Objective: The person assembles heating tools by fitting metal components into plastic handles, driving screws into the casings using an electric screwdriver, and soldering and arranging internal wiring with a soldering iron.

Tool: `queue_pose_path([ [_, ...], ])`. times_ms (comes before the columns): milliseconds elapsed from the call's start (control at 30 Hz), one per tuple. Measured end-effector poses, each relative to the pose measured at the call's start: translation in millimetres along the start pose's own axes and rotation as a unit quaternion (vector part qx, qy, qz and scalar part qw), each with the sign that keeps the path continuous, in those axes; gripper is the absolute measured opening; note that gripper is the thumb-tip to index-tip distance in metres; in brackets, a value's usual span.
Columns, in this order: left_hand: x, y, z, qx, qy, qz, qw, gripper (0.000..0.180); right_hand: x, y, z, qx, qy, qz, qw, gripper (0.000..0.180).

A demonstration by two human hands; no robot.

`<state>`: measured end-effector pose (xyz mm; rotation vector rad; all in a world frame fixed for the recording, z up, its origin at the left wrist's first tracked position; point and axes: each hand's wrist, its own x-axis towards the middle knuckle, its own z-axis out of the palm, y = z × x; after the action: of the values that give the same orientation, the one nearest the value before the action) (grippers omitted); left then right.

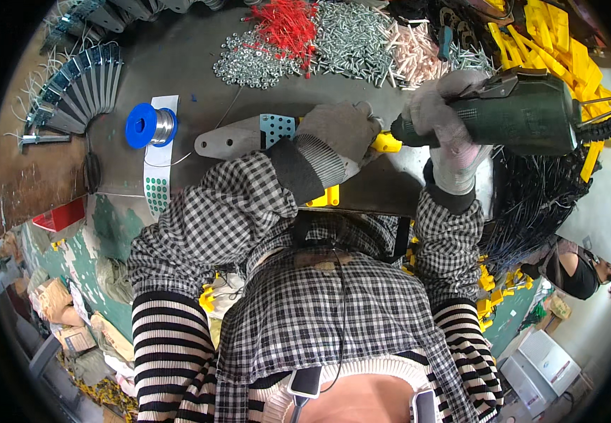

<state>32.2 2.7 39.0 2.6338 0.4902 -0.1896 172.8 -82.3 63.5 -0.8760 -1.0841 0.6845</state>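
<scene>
My left hand [337, 137], in a grey knit glove, is closed on a flat grey metal plate [231, 142]. The plate has a rounded left end with holes and a light-blue perforated piece [277, 130] lying on it. Just right of my fingers sticks out a yellow plastic part [388, 143]. Around a dark green power screwdriver [531, 113] my gloved right hand [452, 134] is wrapped. The screwdriver lies sideways, its nose pointing left at the yellow part; whether the tip touches is hidden. Another yellow piece [328, 197] shows at the table edge below my left wrist.
A blue solder spool [151, 126] stands on a white strip at the left. Along the back lie piles of nuts [252, 62], red pieces [284, 28], screws [351, 44] and pinkish parts [414, 53]. Yellow parts [552, 35] and black cable ties [541, 197] crowd the right.
</scene>
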Motion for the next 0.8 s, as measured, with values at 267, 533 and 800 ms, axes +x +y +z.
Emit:
queue_pose_path([
  [267,-3,2,1,0.015,0.038,-0.007,0.999,0.035,15,-3,35,-0.225,0.224,-0.051,0.947,0.02],
  [533,3,-9,15,-0.006,0.139,-0.053,0.989,0.036,4,-39,67,-0.127,0.162,-0.079,0.975,0.029],
  [800,-4,-29,20,-0.01,0.123,-0.046,0.991,0.054,-25,-30,96,-0.057,0.069,0.047,0.995,0.035],
])
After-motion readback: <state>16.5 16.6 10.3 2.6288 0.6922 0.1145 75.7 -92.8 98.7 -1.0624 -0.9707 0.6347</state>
